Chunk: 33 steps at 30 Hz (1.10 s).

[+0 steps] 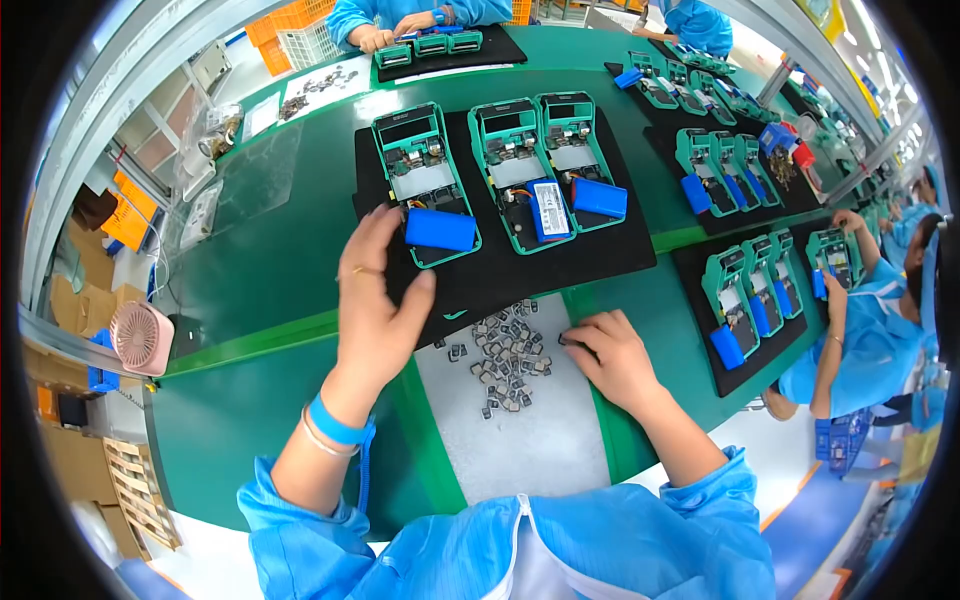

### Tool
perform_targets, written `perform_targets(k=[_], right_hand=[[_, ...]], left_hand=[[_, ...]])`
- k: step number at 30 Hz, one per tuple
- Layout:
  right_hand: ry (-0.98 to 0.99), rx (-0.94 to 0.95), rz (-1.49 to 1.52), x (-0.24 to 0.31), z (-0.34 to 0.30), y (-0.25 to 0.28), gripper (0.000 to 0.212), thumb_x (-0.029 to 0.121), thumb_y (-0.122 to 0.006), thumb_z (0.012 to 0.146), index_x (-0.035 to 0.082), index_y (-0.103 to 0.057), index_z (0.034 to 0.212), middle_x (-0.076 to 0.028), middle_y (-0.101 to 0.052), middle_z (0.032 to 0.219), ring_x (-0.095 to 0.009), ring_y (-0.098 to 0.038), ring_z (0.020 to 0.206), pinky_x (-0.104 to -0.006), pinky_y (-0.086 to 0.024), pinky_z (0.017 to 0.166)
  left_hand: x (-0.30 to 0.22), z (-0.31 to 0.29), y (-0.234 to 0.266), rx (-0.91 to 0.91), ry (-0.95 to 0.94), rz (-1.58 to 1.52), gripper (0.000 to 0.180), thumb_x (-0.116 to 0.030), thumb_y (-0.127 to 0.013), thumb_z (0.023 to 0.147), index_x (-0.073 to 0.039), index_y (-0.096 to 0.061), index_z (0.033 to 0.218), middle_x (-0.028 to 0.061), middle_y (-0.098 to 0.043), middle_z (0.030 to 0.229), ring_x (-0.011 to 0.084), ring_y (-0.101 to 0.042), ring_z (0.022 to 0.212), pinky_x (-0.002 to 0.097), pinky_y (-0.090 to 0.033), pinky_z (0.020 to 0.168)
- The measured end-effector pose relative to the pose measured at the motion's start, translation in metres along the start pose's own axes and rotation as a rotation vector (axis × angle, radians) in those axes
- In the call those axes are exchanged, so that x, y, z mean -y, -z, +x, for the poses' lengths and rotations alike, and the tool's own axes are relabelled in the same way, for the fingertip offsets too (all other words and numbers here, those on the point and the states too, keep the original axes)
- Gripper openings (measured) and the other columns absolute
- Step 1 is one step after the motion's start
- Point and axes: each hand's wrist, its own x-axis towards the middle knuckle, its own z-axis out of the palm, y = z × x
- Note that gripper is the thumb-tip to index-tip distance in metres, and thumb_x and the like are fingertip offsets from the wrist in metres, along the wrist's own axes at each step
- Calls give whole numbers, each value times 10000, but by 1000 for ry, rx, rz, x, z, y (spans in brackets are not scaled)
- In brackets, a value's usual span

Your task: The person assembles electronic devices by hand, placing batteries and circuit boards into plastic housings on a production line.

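Note:
My left hand (pixel 375 300) is beside the lower left corner of a green device housing (pixel 425 180). Its fingers and thumb are spread around that corner, the fingertips at the housing's edge; whether they press on it I cannot tell. A blue battery pack (pixel 440 230) lies across the housing's lower end. Two more open housings stand to the right, one with a labelled blue battery (pixel 550 210), the other with a tilted one (pixel 600 197). My right hand (pixel 615 360) pinches a small dark part (pixel 564 340) beside a pile of small grey-and-black square parts (pixel 508 362).
The housings rest on a black mat (pixel 590 258); the pile is on a white sheet (pixel 520 450). More housings stand on a mat (pixel 740 375) to the right, near a co-worker (pixel 865 330). Another person's hands (pixel 395 32) work across the green table. A pink fan (pixel 141 338) is at left.

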Motion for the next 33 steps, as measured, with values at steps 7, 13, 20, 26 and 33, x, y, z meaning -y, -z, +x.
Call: perform_targets(k=[7, 13, 20, 26, 33], right_hand=[[25, 95, -74, -1, 16, -2, 126, 84, -729, 804, 73, -693, 924, -72, -632, 928, -285, -595, 901, -385, -509, 780], [8, 160, 18, -3, 28, -1, 123, 96, -728, 798, 68, -675, 905, -86, -632, 863, -295, -612, 844, -398, -520, 745], [416, 300, -408, 10, 40, 4, 98, 93, -649, 693, 67, -618, 783, -80, -639, 822, -259, -639, 809, -355, -528, 705], [506, 474, -603, 24, 45, 2, 59, 115, -635, 663, 70, -620, 699, -80, -641, 727, -239, -660, 736, -343, -554, 644], [521, 575, -626, 36, 65, 13, 58, 97, -636, 685, 54, -635, 725, -105, -657, 742, -259, -677, 737, -367, -573, 652]], left_hand=[[7, 37, -37, 139, -112, 272, 476, -185, -797, 798, -44, -590, 1203, 222, -449, 1382, 438, -419, 1296, 498, -375, 1072], [10, 47, -33, -77, -44, -70, 270, -241, -663, 940, -28, -625, 1101, 186, -654, 1004, 368, -615, 978, 420, -481, 883], [59, 78, -16, -487, 343, -438, 320, -186, -537, 1024, 53, -550, 1237, 137, -653, 1081, 188, -606, 968, 315, -483, 891], [31, 44, -30, -353, -75, 120, 401, -155, -689, 861, -56, -582, 1235, 180, -580, 1257, 385, -496, 1237, 479, -348, 1060], [9, 28, -27, 14, -219, 432, 398, -271, -782, 761, -122, -721, 1125, 94, -560, 1331, 306, -452, 1286, 551, -293, 1072]])
